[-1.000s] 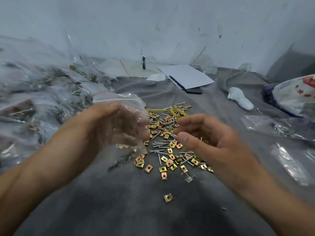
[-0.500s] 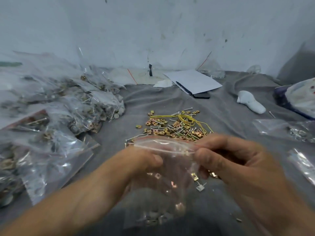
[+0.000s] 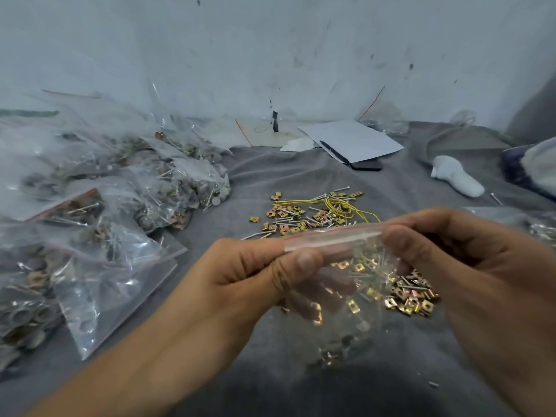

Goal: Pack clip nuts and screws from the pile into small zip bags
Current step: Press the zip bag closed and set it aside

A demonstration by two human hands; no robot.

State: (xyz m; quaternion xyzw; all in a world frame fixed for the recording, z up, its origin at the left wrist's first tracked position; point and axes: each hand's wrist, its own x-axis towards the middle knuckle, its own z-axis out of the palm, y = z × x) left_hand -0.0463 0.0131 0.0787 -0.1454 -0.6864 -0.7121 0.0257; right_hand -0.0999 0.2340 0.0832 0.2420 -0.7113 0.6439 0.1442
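Since half a second ago your hands have spread wider along the small zip bag [image 3: 337, 284], so its red-lined seal strip now stretches level between them. Your left hand [image 3: 255, 275] pinches the strip's left end, thumb in front and fingers [image 3: 313, 299] curled behind the clear plastic. Your right hand [image 3: 469, 260] pinches the right end, thumb on the near face. A few clip nuts and screws lie in the bag's bottom, below your fingers. The loose pile of clip nuts and screws [image 3: 304, 216] sits on the grey cloth [image 3: 210, 260] beyond your fingers, with yellow wire [image 3: 340, 206] on it. Filled bags [image 3: 99, 212] are heaped to the left.
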